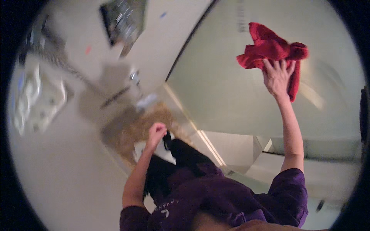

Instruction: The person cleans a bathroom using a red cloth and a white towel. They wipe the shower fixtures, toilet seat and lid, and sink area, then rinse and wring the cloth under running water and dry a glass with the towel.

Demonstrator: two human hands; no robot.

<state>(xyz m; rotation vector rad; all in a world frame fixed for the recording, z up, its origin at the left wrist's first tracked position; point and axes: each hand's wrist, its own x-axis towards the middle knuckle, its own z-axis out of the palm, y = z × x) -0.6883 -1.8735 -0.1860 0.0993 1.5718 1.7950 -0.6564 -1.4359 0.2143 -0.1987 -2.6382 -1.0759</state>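
Observation:
My right hand [276, 79] lies with its fingers spread on a bunched red cloth [270, 49]. It presses the cloth against a broad pale green panel [214, 80], smooth and perhaps glass. Lower down, at thigh height, my left hand [157, 133] is curled into a loose fist, and I see nothing in it. A black object [166, 141] shows just beside that fist, too unclear to name.
Much of the left side is blurred. A clear plastic bag [40, 98] lies there, near a dark tray-like thing [124, 24] with shiny items. A brown mat or rug [124, 132] is under me. Pale metal trim [211, 147] edges the panel's lower side.

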